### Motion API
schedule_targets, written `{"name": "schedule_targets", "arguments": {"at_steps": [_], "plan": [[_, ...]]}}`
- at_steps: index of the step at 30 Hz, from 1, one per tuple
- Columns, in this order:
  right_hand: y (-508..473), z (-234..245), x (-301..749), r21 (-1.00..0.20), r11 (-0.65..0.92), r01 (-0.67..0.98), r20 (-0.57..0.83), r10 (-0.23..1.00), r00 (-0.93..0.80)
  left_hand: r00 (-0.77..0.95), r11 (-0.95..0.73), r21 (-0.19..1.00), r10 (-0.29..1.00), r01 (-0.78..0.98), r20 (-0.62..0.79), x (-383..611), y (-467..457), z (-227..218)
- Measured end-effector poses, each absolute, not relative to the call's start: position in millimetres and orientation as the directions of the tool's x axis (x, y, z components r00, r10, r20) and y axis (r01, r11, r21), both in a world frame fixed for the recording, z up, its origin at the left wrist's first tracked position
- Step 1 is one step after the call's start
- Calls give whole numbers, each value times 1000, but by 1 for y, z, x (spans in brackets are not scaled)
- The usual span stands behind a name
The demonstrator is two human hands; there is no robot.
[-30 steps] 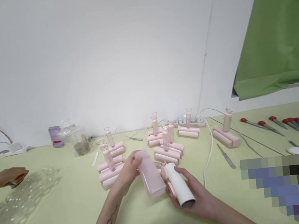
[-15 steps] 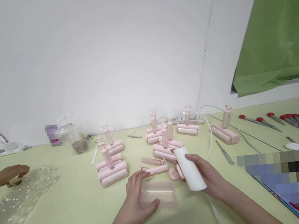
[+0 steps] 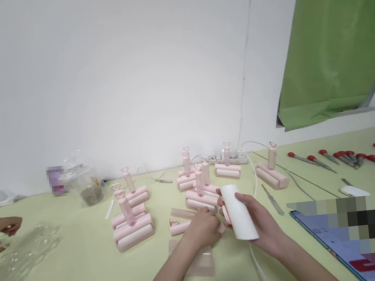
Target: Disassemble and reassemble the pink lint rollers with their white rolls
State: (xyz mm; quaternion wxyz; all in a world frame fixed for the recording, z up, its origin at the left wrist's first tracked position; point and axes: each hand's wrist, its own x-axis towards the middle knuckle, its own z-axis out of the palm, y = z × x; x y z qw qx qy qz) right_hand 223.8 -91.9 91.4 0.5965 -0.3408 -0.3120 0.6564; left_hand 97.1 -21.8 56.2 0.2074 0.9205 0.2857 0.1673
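Note:
My right hand [image 3: 265, 228] is closed around a white roll [image 3: 238, 212] with a pink end cap, held tilted above the table. My left hand [image 3: 202, 228] reaches just left of the roll, its fingers curled down over a small pink part that I cannot make out. A translucent pink cover [image 3: 199, 259] lies on the table under my left wrist. A pink handle piece [image 3: 178, 226] lies just left of my left hand. A finished pink roller [image 3: 200, 195] stands right behind both hands.
Several pink rollers [image 3: 132, 227] stand in stacks across the green table [image 3: 87, 274]. Red-handled screwdrivers [image 3: 342, 158] lie at the right. A white cable [image 3: 254, 187] runs from a power strip [image 3: 229, 157]. Another person's hand [image 3: 2, 229] works over clear plastic pieces [image 3: 22, 255] at the left.
My left hand let go of the translucent cover, which now lies on the table, and moved up to the small pink part beside the roll. The roll stayed in my right hand.

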Motion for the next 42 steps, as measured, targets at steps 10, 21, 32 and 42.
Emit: {"name": "schedule_targets", "arguments": {"at_steps": [10,21,32,42], "plan": [[-103,81,197,-954,-210,-216,-175,970,-171,432,-252,968,874,11,223,42,-50,67],[-108,66,189,-948,-250,-195,-168,918,-359,459,-243,961,874,131,158,36,-75,46],[-112,73,188,-937,-283,-205,-206,922,-327,419,-267,963,877,20,235,36,-76,46],[-94,66,192,-708,-145,-691,-210,978,10,-47,-356,929,934,-105,353,39,-78,41]]}}
